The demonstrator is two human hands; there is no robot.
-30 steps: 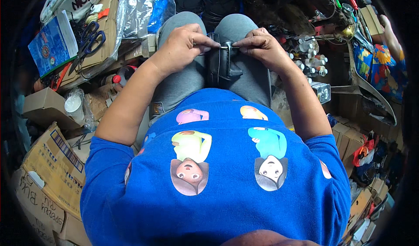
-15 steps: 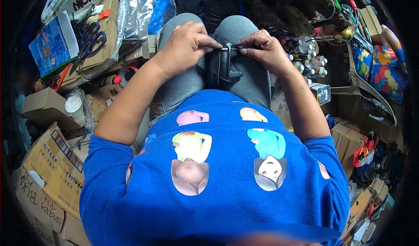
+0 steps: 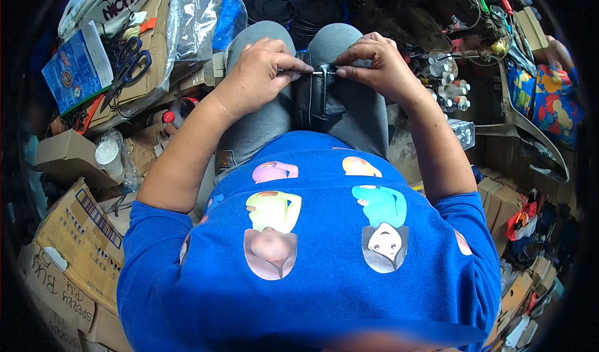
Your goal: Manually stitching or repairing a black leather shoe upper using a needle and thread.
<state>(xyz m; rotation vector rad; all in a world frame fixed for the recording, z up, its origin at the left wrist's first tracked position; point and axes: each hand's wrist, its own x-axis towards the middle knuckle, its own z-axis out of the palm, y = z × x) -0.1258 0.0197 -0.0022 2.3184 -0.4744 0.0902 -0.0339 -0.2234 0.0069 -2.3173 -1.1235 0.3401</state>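
A black, leather-like piece (image 3: 316,102) with light stitching lies across my grey-clad thighs. Over its far part runs a short, thin metal rod (image 3: 324,73), with a narrow strip of the piece crossing it. My left hand (image 3: 261,72) has thumb and forefinger closed at the rod's left end. At the right end, my right hand (image 3: 379,68) pinches with thumb and forefinger, its other fingers curled. Whether the rod is a pin, a needle or part of a buckle is too small to tell.
To the left lie dark-handled scissors (image 3: 132,65), a blue book (image 3: 78,71) and cardboard boxes (image 3: 75,155). Small clear bottles (image 3: 450,90) stand in a cluster on the right. Blue plastic (image 3: 229,27) and two round black things (image 3: 318,9) are beyond my knees.
Both hands keep their pinch at the rod. The right hand's fingers have shifted slightly, and the rod and black piece sit a little lower in view.
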